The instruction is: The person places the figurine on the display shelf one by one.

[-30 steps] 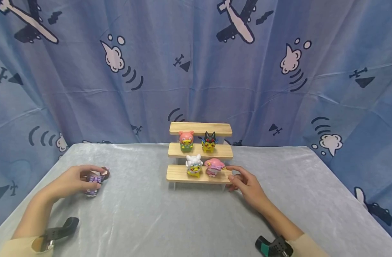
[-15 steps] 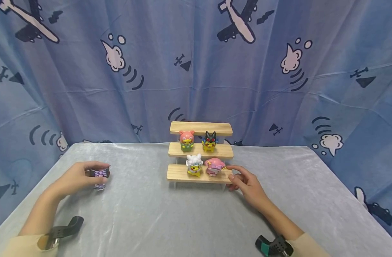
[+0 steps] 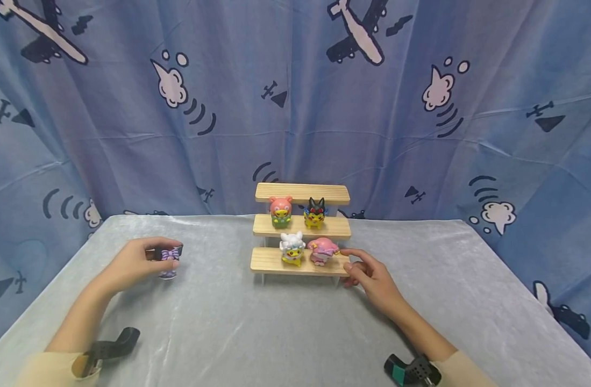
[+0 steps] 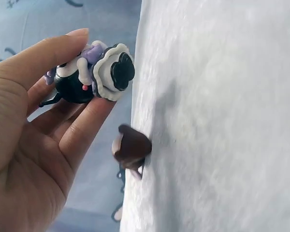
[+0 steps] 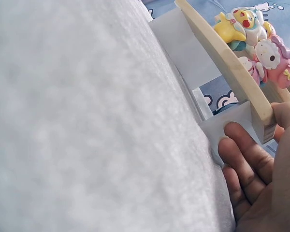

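Observation:
My left hand (image 3: 137, 263) pinches a small figurine (image 3: 170, 259) with a striped purple bow, at the left of the table. In the left wrist view, the figurine (image 4: 118, 72) shows black and white with a frilly base, tilted in the fingers. A brown figurine (image 4: 133, 145) is near the cloth below it; in the head view the hand hides it. My right hand (image 3: 372, 279) grips the right end of the bottom tier of a three-tier wooden display stand (image 3: 266, 260). In the right wrist view, its thumb lies on the shelf end, with fingers by the clear leg.
On the bottom tier stand a white-hooded yellow figurine (image 3: 292, 250) and a pink figurine (image 3: 322, 250). The middle tier bears a pink-and-green figurine (image 3: 280, 212) and a black-and-yellow one (image 3: 315, 214). A pale cloth (image 3: 256, 328) covers the table; a blue curtain (image 3: 227, 107) hangs behind.
My left hand has moved right and slightly away from me with the bow figurine. The right hand, the stand and the figurines on it have stayed put.

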The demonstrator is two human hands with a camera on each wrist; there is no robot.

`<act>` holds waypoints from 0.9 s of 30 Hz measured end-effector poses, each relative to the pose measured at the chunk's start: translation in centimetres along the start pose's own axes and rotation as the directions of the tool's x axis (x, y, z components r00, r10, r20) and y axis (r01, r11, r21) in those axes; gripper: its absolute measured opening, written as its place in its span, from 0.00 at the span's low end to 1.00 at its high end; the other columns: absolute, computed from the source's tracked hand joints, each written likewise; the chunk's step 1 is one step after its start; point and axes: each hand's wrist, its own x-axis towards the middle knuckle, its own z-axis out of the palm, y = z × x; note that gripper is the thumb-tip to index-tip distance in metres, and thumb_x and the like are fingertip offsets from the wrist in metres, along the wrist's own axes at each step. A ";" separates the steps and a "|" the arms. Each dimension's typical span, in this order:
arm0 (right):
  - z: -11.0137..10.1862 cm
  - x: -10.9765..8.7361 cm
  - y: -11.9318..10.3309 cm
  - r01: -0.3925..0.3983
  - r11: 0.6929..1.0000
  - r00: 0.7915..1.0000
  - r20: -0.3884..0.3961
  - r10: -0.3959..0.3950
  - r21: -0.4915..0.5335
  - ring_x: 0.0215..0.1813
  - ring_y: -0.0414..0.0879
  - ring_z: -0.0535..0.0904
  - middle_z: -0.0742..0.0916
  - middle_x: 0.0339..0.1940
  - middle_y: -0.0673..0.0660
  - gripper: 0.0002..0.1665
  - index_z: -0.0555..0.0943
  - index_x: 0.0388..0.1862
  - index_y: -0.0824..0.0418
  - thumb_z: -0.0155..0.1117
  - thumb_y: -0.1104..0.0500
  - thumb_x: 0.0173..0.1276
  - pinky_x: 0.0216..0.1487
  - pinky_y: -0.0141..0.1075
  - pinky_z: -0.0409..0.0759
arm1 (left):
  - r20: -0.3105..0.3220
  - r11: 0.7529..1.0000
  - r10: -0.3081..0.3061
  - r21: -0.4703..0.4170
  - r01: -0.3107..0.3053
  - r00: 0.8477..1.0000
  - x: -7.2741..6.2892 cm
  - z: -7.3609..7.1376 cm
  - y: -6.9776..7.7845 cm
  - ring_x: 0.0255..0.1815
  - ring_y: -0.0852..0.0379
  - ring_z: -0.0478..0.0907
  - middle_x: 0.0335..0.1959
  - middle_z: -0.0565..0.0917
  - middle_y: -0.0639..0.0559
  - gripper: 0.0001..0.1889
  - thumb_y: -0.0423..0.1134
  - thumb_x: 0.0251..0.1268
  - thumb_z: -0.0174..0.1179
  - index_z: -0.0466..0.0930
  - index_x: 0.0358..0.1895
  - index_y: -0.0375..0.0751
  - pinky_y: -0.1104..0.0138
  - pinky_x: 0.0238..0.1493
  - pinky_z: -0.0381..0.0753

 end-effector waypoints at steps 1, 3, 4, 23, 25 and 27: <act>0.0 0.0 0.0 0.000 1.000 1.000 0.000 0.000 0.000 0.35 0.41 0.87 0.88 0.35 0.68 0.22 0.74 0.67 0.64 0.56 0.56 0.79 0.40 0.36 0.87 | -0.004 1.000 -0.003 -0.004 0.003 1.000 0.1 0.2 0.1 0.40 0.73 0.82 0.52 0.86 0.35 0.25 0.41 0.60 0.73 0.82 0.59 0.34 0.72 0.37 0.84; 0.0 0.0 0.0 -0.001 1.000 1.000 0.000 0.001 0.002 0.35 0.41 0.87 0.88 0.35 0.68 0.22 0.74 0.67 0.64 0.56 0.56 0.79 0.40 0.36 0.87 | -0.011 1.000 -0.007 -0.028 0.007 1.000 0.2 0.5 0.3 0.39 0.72 0.82 0.51 0.86 0.35 0.25 0.40 0.60 0.73 0.82 0.59 0.33 0.71 0.36 0.85; 0.0 0.0 -0.1 -0.001 1.000 1.000 0.001 0.001 0.003 0.35 0.41 0.87 0.88 0.35 0.68 0.22 0.74 0.67 0.64 0.56 0.56 0.79 0.40 0.36 0.87 | -0.019 0.999 -0.007 -0.038 0.007 1.000 0.3 0.7 0.4 0.39 0.71 0.83 0.49 0.87 0.35 0.25 0.40 0.60 0.73 0.82 0.59 0.33 0.71 0.35 0.85; 0.0 0.0 -0.2 -0.009 1.000 1.000 -0.005 0.009 -0.012 0.34 0.42 0.87 0.89 0.36 0.68 0.22 0.74 0.67 0.64 0.57 0.56 0.79 0.40 0.36 0.86 | -0.002 0.984 0.010 -0.176 -0.010 1.000 1.0 3.7 0.0 0.38 0.70 0.84 0.50 0.87 0.33 0.24 0.36 0.59 0.73 0.82 0.59 0.32 0.72 0.37 0.85; 0.0 0.0 -0.2 -0.010 1.000 1.000 -0.006 0.010 -0.014 0.34 0.42 0.87 0.89 0.36 0.67 0.22 0.74 0.67 0.63 0.57 0.56 0.79 0.40 0.36 0.86 | -0.006 0.982 0.021 -0.188 -0.021 1.000 1.0 3.9 -0.2 0.39 0.70 0.84 0.51 0.86 0.33 0.24 0.35 0.59 0.73 0.82 0.58 0.32 0.73 0.38 0.85; 0.0 0.0 -0.1 -0.010 1.000 1.000 -0.005 0.010 -0.016 0.34 0.41 0.87 0.89 0.36 0.67 0.22 0.74 0.67 0.63 0.57 0.56 0.79 0.40 0.35 0.86 | -0.008 0.980 0.026 -0.197 -0.027 1.000 1.1 4.1 -0.3 0.39 0.71 0.84 0.52 0.86 0.32 0.23 0.35 0.59 0.73 0.82 0.58 0.31 0.74 0.39 0.85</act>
